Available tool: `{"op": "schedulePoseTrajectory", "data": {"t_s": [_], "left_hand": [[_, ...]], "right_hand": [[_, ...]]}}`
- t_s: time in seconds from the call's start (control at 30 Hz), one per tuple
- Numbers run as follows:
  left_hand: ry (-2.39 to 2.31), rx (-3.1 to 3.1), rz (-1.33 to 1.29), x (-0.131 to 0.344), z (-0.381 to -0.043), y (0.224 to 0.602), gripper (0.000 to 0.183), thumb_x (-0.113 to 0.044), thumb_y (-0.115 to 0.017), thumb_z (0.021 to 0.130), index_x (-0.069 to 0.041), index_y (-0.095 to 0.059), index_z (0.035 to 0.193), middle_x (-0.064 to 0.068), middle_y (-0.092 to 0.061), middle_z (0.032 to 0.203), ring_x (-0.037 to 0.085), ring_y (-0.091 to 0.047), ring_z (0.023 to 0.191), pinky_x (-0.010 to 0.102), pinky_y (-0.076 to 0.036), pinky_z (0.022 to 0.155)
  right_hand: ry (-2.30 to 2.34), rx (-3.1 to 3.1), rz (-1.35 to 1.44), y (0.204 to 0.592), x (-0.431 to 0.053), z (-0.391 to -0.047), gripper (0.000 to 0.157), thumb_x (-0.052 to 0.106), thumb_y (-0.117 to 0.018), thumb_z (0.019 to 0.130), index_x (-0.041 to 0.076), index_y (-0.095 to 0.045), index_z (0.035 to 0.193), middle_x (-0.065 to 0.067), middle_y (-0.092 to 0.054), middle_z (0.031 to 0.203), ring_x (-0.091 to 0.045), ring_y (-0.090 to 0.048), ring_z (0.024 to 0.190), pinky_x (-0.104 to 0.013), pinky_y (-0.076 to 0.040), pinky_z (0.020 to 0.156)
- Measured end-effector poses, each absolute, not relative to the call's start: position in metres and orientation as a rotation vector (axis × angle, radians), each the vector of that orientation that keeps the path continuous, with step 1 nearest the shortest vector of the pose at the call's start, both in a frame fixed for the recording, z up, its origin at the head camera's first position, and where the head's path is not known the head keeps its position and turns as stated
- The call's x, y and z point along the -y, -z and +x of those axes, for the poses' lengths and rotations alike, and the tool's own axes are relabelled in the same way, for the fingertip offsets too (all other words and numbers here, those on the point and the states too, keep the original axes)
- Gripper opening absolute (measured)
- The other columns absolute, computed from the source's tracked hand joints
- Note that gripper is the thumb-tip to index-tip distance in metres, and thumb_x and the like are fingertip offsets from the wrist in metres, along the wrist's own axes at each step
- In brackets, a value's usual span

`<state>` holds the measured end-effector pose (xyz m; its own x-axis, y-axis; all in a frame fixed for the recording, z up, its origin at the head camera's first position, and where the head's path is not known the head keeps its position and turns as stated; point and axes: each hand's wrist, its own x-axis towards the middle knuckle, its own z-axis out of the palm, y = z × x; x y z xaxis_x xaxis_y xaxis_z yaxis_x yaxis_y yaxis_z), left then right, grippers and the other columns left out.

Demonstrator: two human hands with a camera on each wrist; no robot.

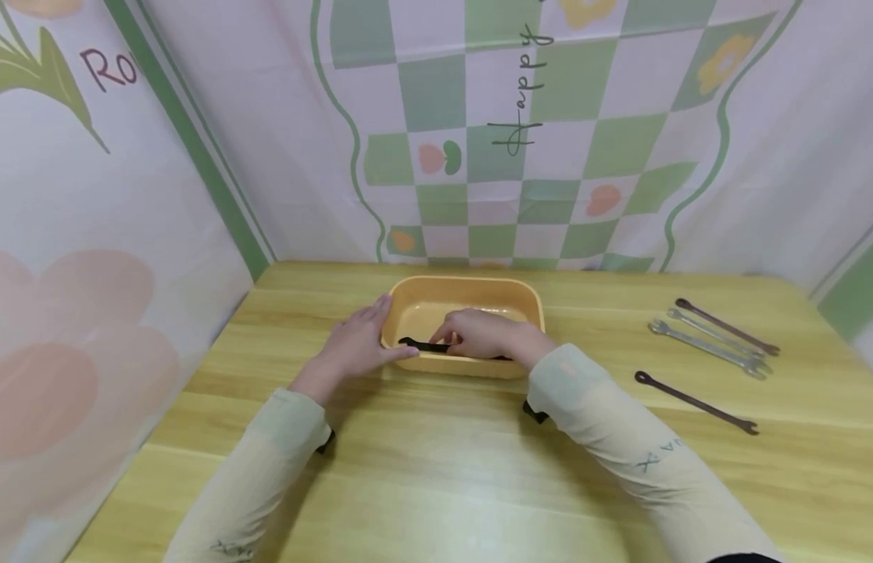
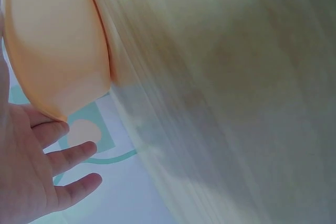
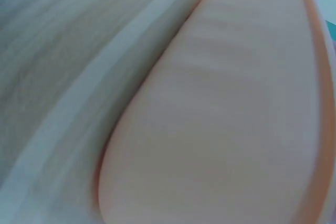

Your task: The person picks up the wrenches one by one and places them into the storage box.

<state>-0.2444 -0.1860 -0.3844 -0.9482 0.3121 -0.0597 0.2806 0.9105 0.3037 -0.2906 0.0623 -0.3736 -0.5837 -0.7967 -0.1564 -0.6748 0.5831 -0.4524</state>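
Note:
An orange-yellow plastic bin [image 1: 471, 280] stands on the wooden table. My left hand [image 1: 355, 340] rests against the bin's left end, thumb stretched along the near rim and fingers along the far left corner. In the left wrist view, the fingers of that hand [image 2: 26, 166] are spread and fairly straight, touching the bin's rim [image 2: 58, 111]. Inside the bin my right hand [image 1: 485, 332] pinches a black wrench [image 1: 425, 345] that lies lengthwise by the near wall. Its middle is covered by the fingers. The right wrist view shows only the bin's outer wall [image 3: 226, 108].
On the table's right side, a dark wrench [image 1: 728, 327] and silver wrenches [image 1: 703, 344] lie grouped together. Another dark wrench [image 1: 696, 403] lies nearer to me. A printed curtain [image 1: 492, 156] hangs behind the table [image 1: 436, 469], and another covers the left.

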Motion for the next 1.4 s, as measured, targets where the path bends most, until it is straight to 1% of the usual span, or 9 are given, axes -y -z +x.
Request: {"op": "schedulePoseTrajectory", "data": {"t_s": [0.17, 0.33, 0.6, 0.77, 1.03, 1.23, 1.4], "left_hand": [[-0.444, -2.961, 0.453, 0.186, -0.245, 0.385, 0.111, -0.074, -0.059, 0.090, -0.007, -0.011, 0.165, 0.010, -0.014, 0.170, 0.039, -0.026, 0.151, 0.071, -0.025, 0.114], [-0.444, -2.956, 0.450, 0.187, -0.245, 0.386, 0.111, -0.075, -0.058, 0.090, -0.008, -0.010, 0.165, 0.010, -0.013, 0.170, 0.038, -0.025, 0.152, 0.071, -0.024, 0.114], [-0.432, -2.943, 0.451, 0.187, -0.245, 0.385, 0.112, -0.077, -0.056, 0.090, -0.008, -0.009, 0.165, 0.009, -0.011, 0.171, 0.037, -0.024, 0.152, 0.071, -0.023, 0.114], [-0.431, -2.941, 0.443, 0.187, -0.244, 0.384, 0.113, -0.077, -0.057, 0.089, -0.008, -0.009, 0.165, 0.009, -0.011, 0.171, 0.037, -0.023, 0.152, 0.071, -0.022, 0.115], [-0.442, -2.944, 0.439, 0.187, -0.245, 0.386, 0.113, -0.076, -0.057, 0.090, -0.008, -0.009, 0.165, 0.009, -0.011, 0.171, 0.036, -0.023, 0.153, 0.070, -0.022, 0.115], [-0.451, -2.948, 0.440, 0.187, -0.246, 0.387, 0.113, -0.077, -0.057, 0.089, -0.009, -0.009, 0.166, 0.009, -0.012, 0.171, 0.036, -0.024, 0.152, 0.070, -0.023, 0.115], [-0.451, -2.942, 0.433, 0.186, -0.246, 0.386, 0.113, -0.076, -0.057, 0.089, -0.009, -0.008, 0.166, 0.009, -0.011, 0.171, 0.036, -0.023, 0.153, 0.070, -0.022, 0.116]], "right_hand": [[0.493, -2.507, -1.184, 0.369, -0.068, -0.288, 0.032, 0.009, -0.064, 0.101, 0.010, -0.071, 0.132, -0.004, -0.068, 0.112, -0.018, -0.066, 0.098, -0.038, -0.055, 0.091], [0.502, -2.524, -1.192, 0.362, -0.075, -0.285, 0.031, 0.011, -0.061, 0.103, 0.009, -0.070, 0.133, -0.003, -0.067, 0.112, -0.019, -0.066, 0.100, -0.040, -0.056, 0.091], [0.532, -2.541, -1.256, 0.360, -0.087, -0.284, 0.030, 0.011, -0.062, 0.103, 0.005, -0.070, 0.132, -0.009, -0.069, 0.112, -0.022, -0.067, 0.102, -0.042, -0.055, 0.093], [0.555, -2.536, -1.265, 0.356, -0.093, -0.283, 0.031, 0.012, -0.063, 0.103, 0.004, -0.069, 0.132, -0.011, -0.069, 0.116, -0.023, -0.067, 0.103, -0.044, -0.054, 0.093], [0.589, -2.534, -1.301, 0.351, -0.099, -0.284, 0.031, 0.008, -0.064, 0.101, 0.003, -0.070, 0.130, -0.014, -0.069, 0.118, -0.025, -0.067, 0.103, -0.044, -0.055, 0.090], [0.577, -2.541, -1.315, 0.344, -0.103, -0.281, 0.031, 0.007, -0.064, 0.100, 0.003, -0.070, 0.130, -0.014, -0.070, 0.123, -0.026, -0.068, 0.105, -0.044, -0.055, 0.091], [0.567, -2.564, -1.314, 0.338, -0.106, -0.280, 0.030, 0.008, -0.065, 0.100, 0.005, -0.071, 0.130, -0.009, -0.070, 0.127, -0.026, -0.068, 0.107, -0.045, -0.055, 0.092]]}}
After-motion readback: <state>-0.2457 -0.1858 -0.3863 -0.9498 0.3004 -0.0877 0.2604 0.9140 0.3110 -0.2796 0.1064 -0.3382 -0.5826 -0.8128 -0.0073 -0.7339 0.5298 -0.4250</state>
